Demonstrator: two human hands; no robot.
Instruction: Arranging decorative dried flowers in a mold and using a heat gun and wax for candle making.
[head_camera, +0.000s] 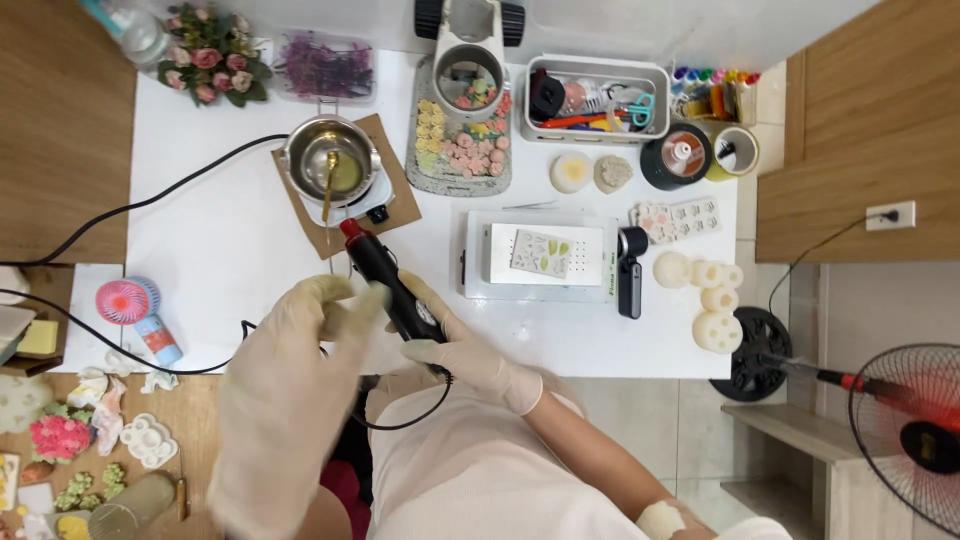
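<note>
So we've got the black heat tool (392, 282) gripped in our right hand (462, 352) over the worktop (220, 250), left hand (290, 370) spread beside it, wax pot (330, 158) half full, flat mold (541, 252) partly filled.

This looks like a small craft workshop set up in a home. A white worktable (230, 230) carries a small metal melting pot (330, 160) on a hotplate, a tray of little moulded flowers (462, 140), a silicone mould (680, 218), a bin of tools (598, 100) and what may be wax shapes (708, 300). A wall socket (890, 215), tiled floor and standing fan (910, 430) suggest a house.
</note>
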